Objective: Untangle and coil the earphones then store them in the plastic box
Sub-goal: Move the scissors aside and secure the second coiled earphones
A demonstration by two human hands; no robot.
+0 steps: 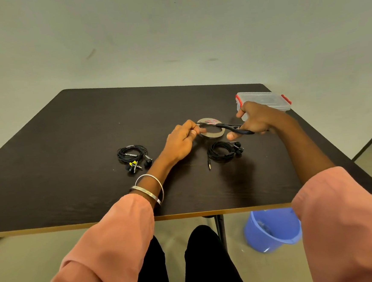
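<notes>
Earphones [224, 151] lie coiled on the dark table [68, 132], just nearer than the tape roll [211, 130], plug pointing toward the person. A second coiled pair [134, 156] sits left of the roll; the plastic box [264, 100] behind-right — lid closed. Left hand [181, 141] pinches something small beside the roll; right hand [254, 120] grips black scissors [226, 126], blades pointing left.

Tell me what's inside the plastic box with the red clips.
The plastic box stands closed behind the right hand. Its clear walls show nothing distinct inside. The hand covers its near left corner, so that part cannot be checked.
</notes>
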